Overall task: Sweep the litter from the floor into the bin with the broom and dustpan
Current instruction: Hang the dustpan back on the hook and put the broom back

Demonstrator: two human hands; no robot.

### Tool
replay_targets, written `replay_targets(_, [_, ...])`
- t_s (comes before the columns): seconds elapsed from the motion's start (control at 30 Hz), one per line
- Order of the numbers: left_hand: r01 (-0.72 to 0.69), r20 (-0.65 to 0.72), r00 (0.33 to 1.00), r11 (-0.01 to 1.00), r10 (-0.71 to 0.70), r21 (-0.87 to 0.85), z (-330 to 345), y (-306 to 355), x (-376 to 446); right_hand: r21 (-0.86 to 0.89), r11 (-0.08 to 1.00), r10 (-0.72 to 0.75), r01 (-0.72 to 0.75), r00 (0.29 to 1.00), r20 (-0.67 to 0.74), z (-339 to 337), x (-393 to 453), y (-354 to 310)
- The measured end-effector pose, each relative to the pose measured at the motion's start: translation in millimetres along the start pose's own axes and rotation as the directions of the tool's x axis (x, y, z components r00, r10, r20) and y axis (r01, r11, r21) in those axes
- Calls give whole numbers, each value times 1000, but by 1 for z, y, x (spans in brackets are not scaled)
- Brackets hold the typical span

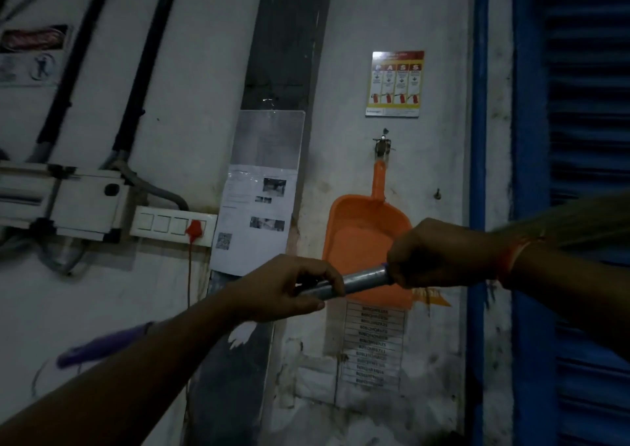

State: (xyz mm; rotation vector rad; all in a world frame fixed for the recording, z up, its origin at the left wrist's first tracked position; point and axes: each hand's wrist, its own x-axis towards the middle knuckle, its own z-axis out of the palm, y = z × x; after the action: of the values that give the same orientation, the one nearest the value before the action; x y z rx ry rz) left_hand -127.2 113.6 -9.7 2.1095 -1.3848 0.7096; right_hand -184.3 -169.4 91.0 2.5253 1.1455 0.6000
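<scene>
Broom handle point(363, 281), frame centre: gripped by left hand point(283, 289) and right hand point(439, 253); orange dustpan point(366, 237) hangs behind.

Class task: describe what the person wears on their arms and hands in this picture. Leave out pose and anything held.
Both forearms are bare, with no sleeves and no gloves in view. The right hand has an orange-red thread band tied round its wrist. The left hand shows no rings or bands; its wrist looks bare, though the light is dim.
</scene>
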Motion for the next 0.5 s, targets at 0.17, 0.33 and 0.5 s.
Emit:
replay_targets(0.17, [-40, -25, 999, 980, 45, 193, -11, 7, 15, 89, 996, -5, 18, 990, -140, 20, -19, 1])
replay_targets(0.33, [-58, -151, 981, 931, 120, 359, -2, 9, 23, 185, 982, 60, -22, 977, -204, 41, -32, 3])
replay_targets(0.5, [38, -472, 872, 941, 134, 337, 27, 24, 24, 249, 967, 119, -53, 959, -257, 57, -42, 5])
